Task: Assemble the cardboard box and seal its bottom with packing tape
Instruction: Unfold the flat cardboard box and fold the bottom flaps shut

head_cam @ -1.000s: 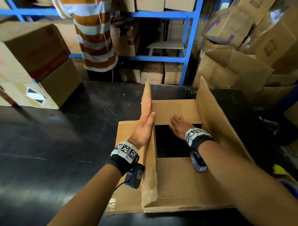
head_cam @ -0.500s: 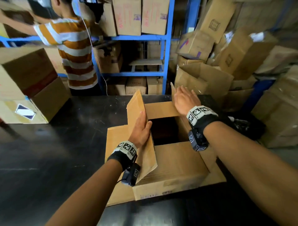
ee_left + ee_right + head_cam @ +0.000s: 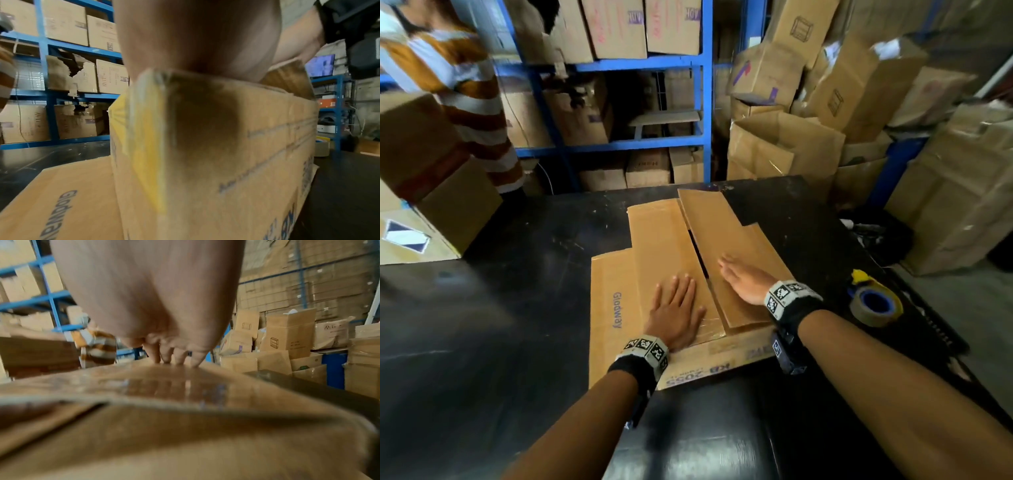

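Observation:
A brown cardboard box point(image 3: 664, 240) stands on the black table point(image 3: 517, 308) with its two long flaps folded down on top, a narrow dark gap between them. My left hand point(image 3: 676, 308) lies flat, fingers straight, pressing the left flap. My right hand point(image 3: 743, 279) presses flat on the right flap point(image 3: 726, 236), which sits slightly raised at its far end. In the right wrist view the fingers point(image 3: 174, 356) lie straight on the cardboard point(image 3: 185, 426). The left wrist view shows the box side point(image 3: 226, 162) under my palm. A roll of packing tape point(image 3: 875, 305) lies on the table right of the box.
Another person in a striped shirt point(image 3: 458, 89) stands at the far left by stacked boxes point(image 3: 431, 178). Blue shelving point(image 3: 702, 102) filled with cartons lies behind the table. Piled cardboard boxes point(image 3: 842, 113) crowd the right side. One outer flap point(image 3: 613, 308) lies flat on the table at left.
Both long flaps, upright before, have been folded down over the opening. My hands moved from the flaps' sides to pressing flat on top of them. The head view shifted upward.

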